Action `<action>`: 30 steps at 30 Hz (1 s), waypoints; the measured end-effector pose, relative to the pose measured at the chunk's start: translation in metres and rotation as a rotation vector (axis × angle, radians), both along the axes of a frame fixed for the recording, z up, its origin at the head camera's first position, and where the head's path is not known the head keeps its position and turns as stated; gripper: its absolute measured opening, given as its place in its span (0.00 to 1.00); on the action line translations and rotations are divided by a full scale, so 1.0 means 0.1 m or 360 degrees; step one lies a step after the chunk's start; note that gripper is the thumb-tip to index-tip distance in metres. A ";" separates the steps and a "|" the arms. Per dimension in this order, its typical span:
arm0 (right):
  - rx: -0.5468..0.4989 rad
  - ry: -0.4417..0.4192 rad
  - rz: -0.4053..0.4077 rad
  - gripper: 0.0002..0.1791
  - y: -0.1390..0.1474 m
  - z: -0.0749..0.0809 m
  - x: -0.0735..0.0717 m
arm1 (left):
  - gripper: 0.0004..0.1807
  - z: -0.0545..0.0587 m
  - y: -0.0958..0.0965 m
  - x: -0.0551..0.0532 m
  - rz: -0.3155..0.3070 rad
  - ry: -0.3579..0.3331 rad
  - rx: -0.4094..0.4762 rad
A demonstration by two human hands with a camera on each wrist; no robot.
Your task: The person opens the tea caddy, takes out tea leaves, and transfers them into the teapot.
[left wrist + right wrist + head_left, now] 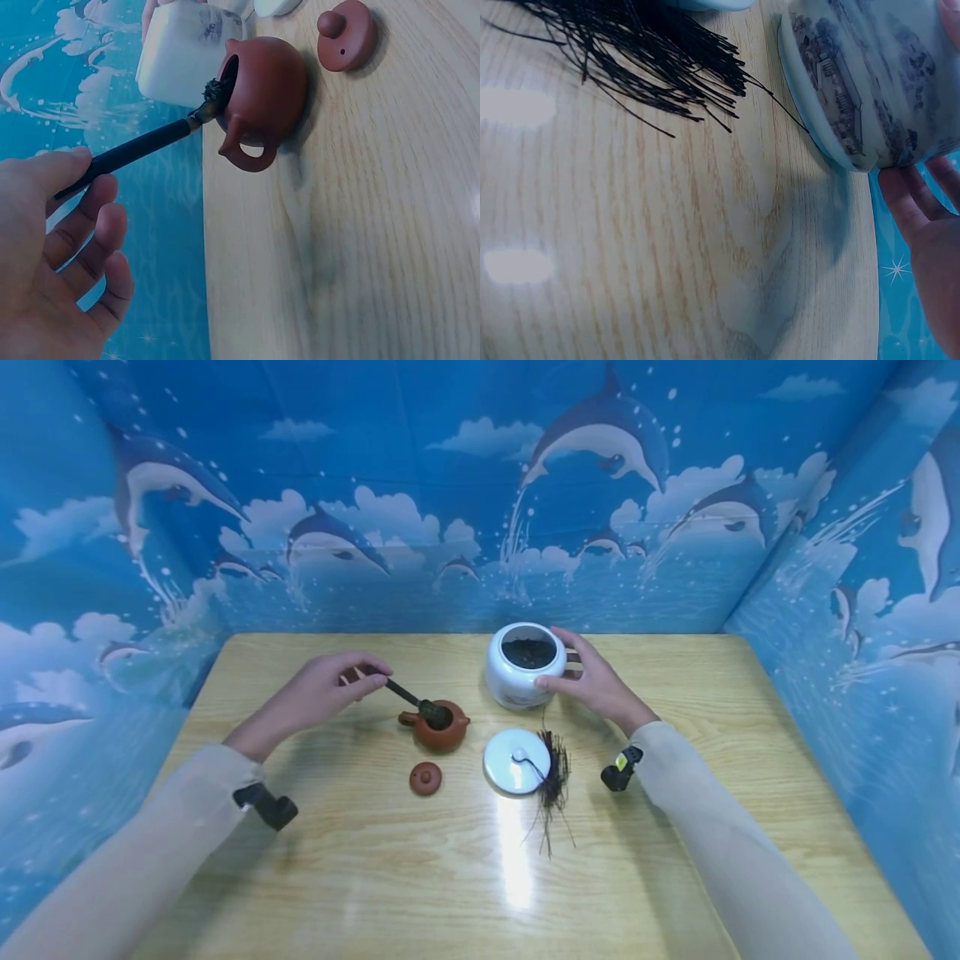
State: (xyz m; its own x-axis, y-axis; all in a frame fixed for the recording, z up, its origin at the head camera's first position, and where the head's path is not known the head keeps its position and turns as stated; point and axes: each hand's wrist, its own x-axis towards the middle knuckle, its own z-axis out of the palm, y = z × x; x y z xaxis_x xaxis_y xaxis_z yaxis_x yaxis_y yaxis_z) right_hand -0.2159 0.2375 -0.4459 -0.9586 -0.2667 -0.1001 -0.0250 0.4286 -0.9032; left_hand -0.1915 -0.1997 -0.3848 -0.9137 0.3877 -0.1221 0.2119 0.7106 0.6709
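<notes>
My left hand (pixel 326 689) pinches the dark handle (pixel 139 148) of a tea scoop between thumb and fingers. The scoop's head, with dark tea leaves (pixel 217 90) on it, is at the mouth of a small reddish-brown clay teapot (pixel 440 741). That teapot stands lidless, its loop handle toward my left hand and its spout to the right. Farther right, my right hand (pixel 592 681) grips the side of a white porcelain jar (pixel 517 689), thumb in front and fingers behind. Dark leaves (pixel 528 652) lie inside the jar, and a printed landscape shows in the right wrist view.
The teapot's clay lid (pixel 426 778) lies in front of the teapot. A round white lid (pixel 504 758) with a knob lies in front of the jar, a dark tassel (pixel 553 777) at its right edge. Behind the wooden table (pixel 375 860) hangs a blue dolphin-print cloth (pixel 420 510).
</notes>
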 end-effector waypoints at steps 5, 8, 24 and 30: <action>-0.0002 -0.0001 0.0002 0.58 0.00 0.00 0.00 | 0.17 0.06 0.04 0.01 -0.0059 0.0077 -0.0048; -0.0006 -0.0002 0.0002 0.58 0.00 -0.01 0.00 | 0.17 0.07 0.06 0.01 -0.0090 0.0120 -0.0071; 0.0007 -0.0010 -0.0006 0.58 0.00 0.00 0.00 | 0.13 0.26 0.19 0.13 -0.0248 0.0464 -0.0346; 0.0003 0.0008 0.0002 0.57 0.00 -0.02 -0.01 | 0.14 0.28 0.14 0.15 -0.0232 0.0467 -0.0363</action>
